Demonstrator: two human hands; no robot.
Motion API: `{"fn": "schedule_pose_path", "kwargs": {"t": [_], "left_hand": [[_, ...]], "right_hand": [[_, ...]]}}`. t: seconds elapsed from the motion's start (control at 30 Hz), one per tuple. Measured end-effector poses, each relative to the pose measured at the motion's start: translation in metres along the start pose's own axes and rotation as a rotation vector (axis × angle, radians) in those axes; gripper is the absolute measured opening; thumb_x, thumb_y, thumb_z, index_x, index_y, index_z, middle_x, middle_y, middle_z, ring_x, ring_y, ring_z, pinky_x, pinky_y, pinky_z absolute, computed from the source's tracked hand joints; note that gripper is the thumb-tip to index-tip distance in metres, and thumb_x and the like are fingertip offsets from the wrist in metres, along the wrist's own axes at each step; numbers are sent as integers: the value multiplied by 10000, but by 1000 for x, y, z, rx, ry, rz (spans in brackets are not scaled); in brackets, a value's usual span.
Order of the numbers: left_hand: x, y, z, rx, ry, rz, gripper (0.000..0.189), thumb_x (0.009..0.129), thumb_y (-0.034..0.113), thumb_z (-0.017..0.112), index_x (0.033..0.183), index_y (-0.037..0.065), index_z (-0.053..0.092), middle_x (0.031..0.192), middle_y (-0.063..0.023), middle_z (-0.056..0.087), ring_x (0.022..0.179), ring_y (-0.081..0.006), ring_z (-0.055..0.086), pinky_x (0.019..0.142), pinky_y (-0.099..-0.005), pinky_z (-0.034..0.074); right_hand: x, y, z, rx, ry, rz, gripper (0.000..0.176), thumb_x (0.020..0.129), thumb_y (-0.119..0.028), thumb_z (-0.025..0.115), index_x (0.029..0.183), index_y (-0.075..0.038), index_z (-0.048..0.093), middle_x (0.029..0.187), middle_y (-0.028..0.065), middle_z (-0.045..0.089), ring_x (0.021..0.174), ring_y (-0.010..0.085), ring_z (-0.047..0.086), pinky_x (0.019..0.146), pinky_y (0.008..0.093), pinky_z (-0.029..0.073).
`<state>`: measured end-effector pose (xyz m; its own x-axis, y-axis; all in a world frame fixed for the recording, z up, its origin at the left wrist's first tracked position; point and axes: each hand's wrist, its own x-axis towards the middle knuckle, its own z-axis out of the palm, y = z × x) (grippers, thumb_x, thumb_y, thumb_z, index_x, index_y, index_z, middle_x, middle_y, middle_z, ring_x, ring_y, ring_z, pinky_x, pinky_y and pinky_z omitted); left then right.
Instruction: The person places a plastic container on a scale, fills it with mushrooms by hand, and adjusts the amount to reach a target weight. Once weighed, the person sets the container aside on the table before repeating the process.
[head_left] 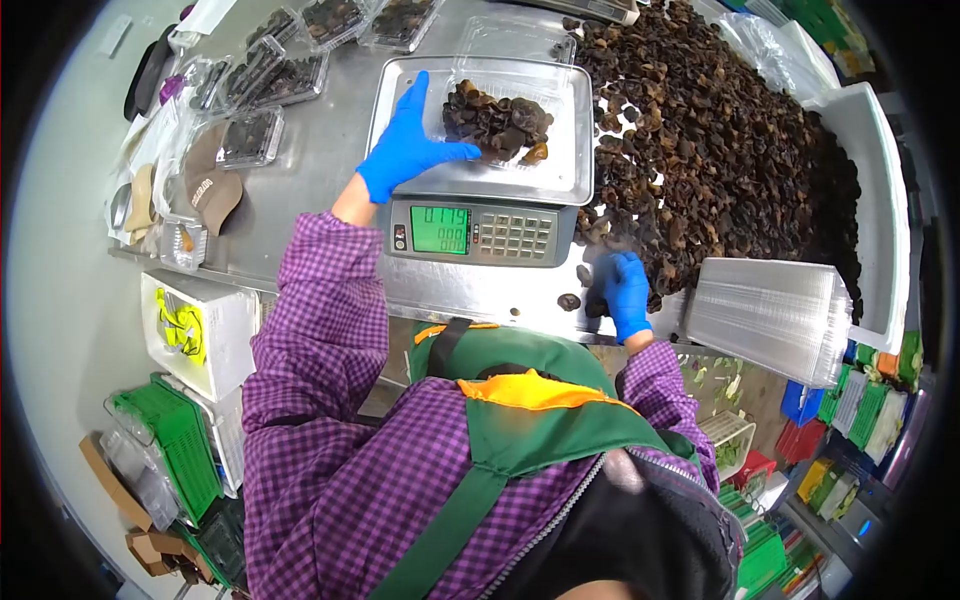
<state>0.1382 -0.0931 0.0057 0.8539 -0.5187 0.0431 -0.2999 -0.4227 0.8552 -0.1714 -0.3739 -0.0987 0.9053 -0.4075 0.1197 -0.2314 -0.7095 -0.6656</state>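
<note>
My left hand (415, 145), in a blue glove, is open with thumb and fingers spread over the near left side of a scale's metal pan (385, 110). On the pan stands a clear plastic tray holding dark brown wood ear mushrooms (500, 122), close beside my thumb. Green digits glow on the scale (440, 229), the top line looking like 0.175. My right hand (626, 292), also blue-gloved, is at the near left edge of a big heap of wood ear mushrooms (710, 130). Its fingers are curled down and partly blurred; I cannot tell what they hold.
A stack of clear plastic trays (768, 312) lies at the right by the white bin's wall (880, 200). Filled clear packs (290, 80) sit at the far left, near a brown cap (210, 180). Loose mushroom pieces (568, 301) lie along the metal table's front edge (450, 300).
</note>
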Motion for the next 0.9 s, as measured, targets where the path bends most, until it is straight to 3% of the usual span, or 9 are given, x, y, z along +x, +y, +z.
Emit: {"fn": "schedule_pose_path", "kwargs": {"t": [0.13,0.2,0.33,0.43,0.57,0.73,0.8,0.87,0.9], "left_hand": [[9,-2,20,138,-31,22,1275,546,425,880,1475,23,105,1452,-267,275,1350,-356,302,1096,-402,299],[14,0,28,137,-38,37,1252,561,362,890,1476,19,107,1446,-253,299,1341,-348,319,1086,-399,315],[2,-1,55,89,3,-58,1239,548,240,891,1470,-1,99,1412,-267,346,1305,-338,380,1073,-384,332],[-20,8,64,-64,88,-73,1201,580,156,876,1476,15,88,1417,-248,340,1240,-334,451,1041,-374,373],[-38,42,38,-403,-20,-394,1097,658,114,829,1482,37,108,1457,-225,277,1216,-324,470,1000,-381,412],[-11,29,21,-499,135,-350,860,828,264,681,1479,52,161,1434,-195,338,1275,-287,417,1035,-392,371],[10,-7,26,-874,155,-251,709,909,323,566,1469,68,212,1402,-145,403,1266,-255,423,1041,-389,350],[34,-10,31,-943,191,-275,578,957,343,480,1444,95,292,1365,-98,452,1217,-226,454,1021,-370,351],[42,1,29,-962,259,-290,537,965,341,464,1426,101,330,1343,-91,471,1194,-213,463,1011,-361,354]], "right_hand": [[35,-31,-33,361,64,107,206,850,33,575,1032,-22,656,1025,81,651,932,153,615,834,262,476],[56,-55,-51,597,56,257,184,868,18,573,1035,6,649,1068,74,652,953,136,610,853,254,475],[104,-108,-66,821,19,247,254,895,-25,562,1139,18,620,1154,93,633,1024,139,596,915,256,454],[142,-133,-46,1007,13,156,219,876,-25,588,1081,25,648,1109,96,656,988,139,607,877,249,475],[182,-157,-16,1046,-44,152,216,883,-25,576,1080,14,655,1086,78,666,931,108,602,845,225,470],[208,-163,10,1035,-179,179,239,890,-44,564,1106,-31,667,1011,45,673,852,92,581,782,217,468],[208,-162,9,954,-165,198,245,897,-51,554,1114,-39,667,993,37,671,814,84,566,757,220,469],[206,-149,4,750,21,15,237,903,-58,546,1106,-23,663,1007,44,671,794,71,560,737,218,468],[199,-147,-5,828,47,106,229,908,-73,541,1095,-19,663,1025,52,668,809,78,568,739,219,463]]}}
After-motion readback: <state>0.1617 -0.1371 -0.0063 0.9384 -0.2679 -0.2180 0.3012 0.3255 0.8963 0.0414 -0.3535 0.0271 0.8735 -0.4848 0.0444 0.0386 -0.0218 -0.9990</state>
